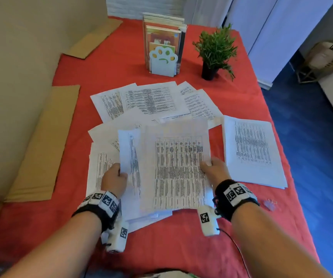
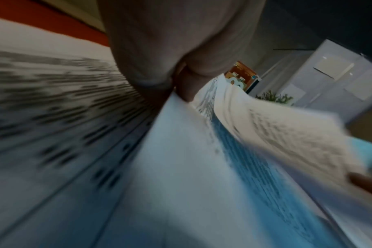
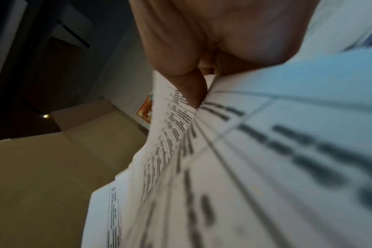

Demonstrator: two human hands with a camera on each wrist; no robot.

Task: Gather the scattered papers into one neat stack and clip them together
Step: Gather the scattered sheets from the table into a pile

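Observation:
Both hands hold a loose bundle of printed papers [image 1: 173,167] lifted a little above the red table. My left hand [image 1: 114,178] pinches its left edge, thumb on top [image 2: 181,83]. My right hand [image 1: 213,167] pinches the right edge [image 3: 191,87]. More printed sheets [image 1: 147,99] lie fanned out behind the bundle, and others [image 1: 99,167] lie under it at the left. A squared stack of papers [image 1: 251,151] rests to the right. Small clear clips [image 1: 270,204] lie near the right wrist.
A paw-shaped bookend with books [image 1: 163,45] and a potted plant [image 1: 215,51] stand at the back of the red table [image 1: 181,243]. Flat cardboard pieces [image 1: 47,141] lie along the left edge. The table's right edge drops to a blue floor [image 1: 317,141].

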